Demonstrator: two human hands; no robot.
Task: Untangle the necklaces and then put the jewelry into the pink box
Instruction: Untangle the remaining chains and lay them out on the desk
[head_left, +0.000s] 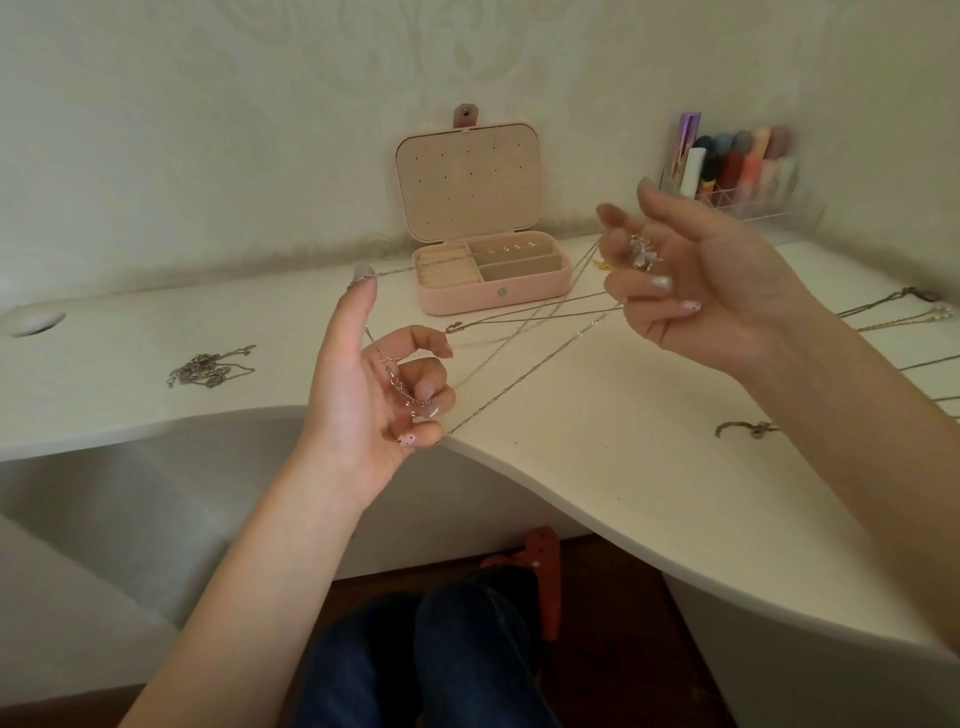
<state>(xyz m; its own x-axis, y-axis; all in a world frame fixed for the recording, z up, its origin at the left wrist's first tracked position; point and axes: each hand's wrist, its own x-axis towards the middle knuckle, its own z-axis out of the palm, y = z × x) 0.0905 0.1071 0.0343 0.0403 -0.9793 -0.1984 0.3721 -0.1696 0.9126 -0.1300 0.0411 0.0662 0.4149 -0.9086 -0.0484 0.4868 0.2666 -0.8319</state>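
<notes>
Thin silver necklace chains (524, 338) stretch crossed in the air between my two raised hands, above the white desk. My left hand (374, 384) has its fingers curled round one end of the chains, and a strand hooks over its upright thumb tip. My right hand (691, 291) holds the other end with curled fingers, a silver flower pendant (643, 252) lying against them. Behind the chains stands the pink box (493, 291), lid upright and open, with beige compartments that hold a few small pieces.
A heap of silver chain (208, 366) lies on the desk (597, 441) at the left. More necklaces (893, 312) lie at the right edge, and a short chain (748, 428) near my right forearm. A clear organiser of cosmetics (737, 171) stands against the wall.
</notes>
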